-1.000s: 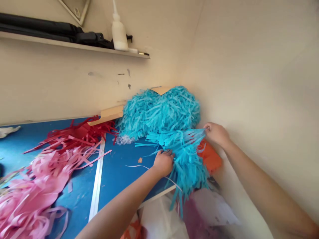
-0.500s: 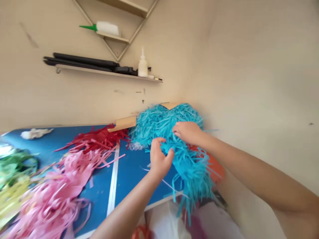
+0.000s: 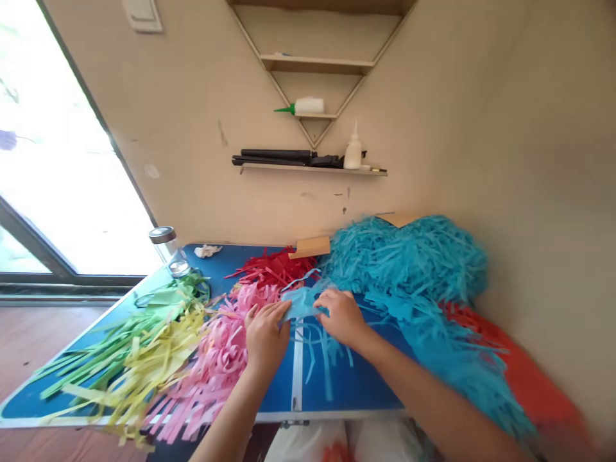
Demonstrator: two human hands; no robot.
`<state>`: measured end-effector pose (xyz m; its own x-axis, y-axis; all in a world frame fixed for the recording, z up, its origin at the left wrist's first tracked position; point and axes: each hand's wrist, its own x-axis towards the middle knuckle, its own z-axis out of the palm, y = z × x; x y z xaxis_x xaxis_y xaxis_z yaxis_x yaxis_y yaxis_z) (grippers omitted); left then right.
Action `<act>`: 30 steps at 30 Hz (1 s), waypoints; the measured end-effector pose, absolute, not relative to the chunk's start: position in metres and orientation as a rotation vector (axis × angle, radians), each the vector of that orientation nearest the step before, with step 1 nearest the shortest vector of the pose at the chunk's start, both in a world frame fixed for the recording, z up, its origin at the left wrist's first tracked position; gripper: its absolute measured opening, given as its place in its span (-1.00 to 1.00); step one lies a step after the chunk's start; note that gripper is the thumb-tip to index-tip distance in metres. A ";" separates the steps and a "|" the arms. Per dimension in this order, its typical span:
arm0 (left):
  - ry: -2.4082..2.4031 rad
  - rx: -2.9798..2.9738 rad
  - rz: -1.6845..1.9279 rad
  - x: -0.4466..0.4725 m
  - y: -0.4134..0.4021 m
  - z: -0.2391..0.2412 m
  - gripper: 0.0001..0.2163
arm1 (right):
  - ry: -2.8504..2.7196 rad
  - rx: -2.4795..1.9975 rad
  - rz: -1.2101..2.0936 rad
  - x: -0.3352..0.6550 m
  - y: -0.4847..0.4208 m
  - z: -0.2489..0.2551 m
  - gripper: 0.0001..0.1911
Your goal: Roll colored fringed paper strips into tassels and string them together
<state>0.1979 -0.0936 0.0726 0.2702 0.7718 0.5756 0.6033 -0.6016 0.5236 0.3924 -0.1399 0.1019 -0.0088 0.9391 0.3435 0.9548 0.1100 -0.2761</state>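
My left hand (image 3: pixel 264 337) and my right hand (image 3: pixel 341 316) both pinch a small piece of blue fringed paper (image 3: pixel 301 303) over the middle of the blue table (image 3: pixel 337 385). Its cut strips hang down onto the tabletop between my hands. A big heap of the same blue fringe (image 3: pixel 414 263) lies just right of my right hand, against the wall. Pink fringe (image 3: pixel 219 350) lies directly left of my left hand.
Red fringe (image 3: pixel 274 266) sits behind the pink, yellow fringe (image 3: pixel 139 359) and green fringe (image 3: pixel 158 308) lie further left. Orange paper (image 3: pixel 520 366) lies at the right by the wall. A cardboard piece (image 3: pixel 312 246), a jar (image 3: pixel 163 240), and wall shelves with glue bottles (image 3: pixel 353 154) are behind.
Both hands have come away from the blue heap in the corner with a small blue piece, moving left to the table's middle. The camera view has pulled back and swung left.
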 end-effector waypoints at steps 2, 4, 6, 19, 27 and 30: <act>1.332 2.428 1.264 0.178 -0.094 0.068 -0.71 | -1.818 -1.765 -0.025 0.381 -0.140 0.086 -0.87; 1.397 2.486 1.282 0.166 -0.093 0.063 -0.72 | -1.683 -1.681 -0.127 0.368 -0.153 0.079 -0.75; 1.419 2.490 1.283 0.161 -0.093 0.056 -0.71 | -1.654 -1.522 -0.184 0.352 -0.173 0.075 -0.58; 0.945 3.035 1.202 0.155 -0.121 0.060 -0.48 | -2.219 -1.417 0.347 0.287 -0.134 -0.002 -0.63; 0.646 2.998 0.996 0.177 -0.129 -0.010 -0.47 | -1.878 -1.949 0.036 0.440 -0.216 0.023 -0.66; 0.637 2.932 0.890 0.200 -0.140 -0.039 -0.45 | -1.569 -2.298 -0.190 0.485 -0.273 0.032 -0.80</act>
<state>0.2002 -0.1401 -0.0386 0.7554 0.3851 0.5302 0.3780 -0.9170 0.1274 0.4851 -0.2733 0.0319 0.3778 0.8750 0.3028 0.9219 -0.3252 -0.2104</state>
